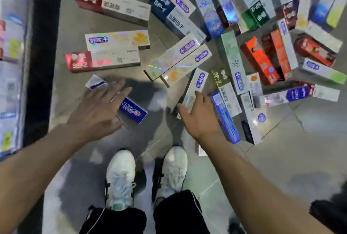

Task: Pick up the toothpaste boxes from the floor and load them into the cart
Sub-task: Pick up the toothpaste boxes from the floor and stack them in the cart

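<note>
Many toothpaste boxes lie scattered on the grey tiled floor (281, 158). My left hand (99, 109) is spread flat, fingers straight, over a blue-and-white box (134, 111) right in front of my feet. My right hand (199, 119) reaches the near end of a white holographic box (199, 81). Its thumb and forefinger sit on either side of that end, and the fingers are only loosely bent. A blue box (225, 119) lies just right of that hand. A red-and-white box (101, 61) lies beyond my left hand. No cart shows.
Stocked shelves (11, 64) run along the left edge behind a dark base strip (43, 46). My two white shoes (146, 175) stand close behind the hands. The thickest heap of boxes (272, 32) fills the upper right. A dark object (328, 213) sits at the bottom right.
</note>
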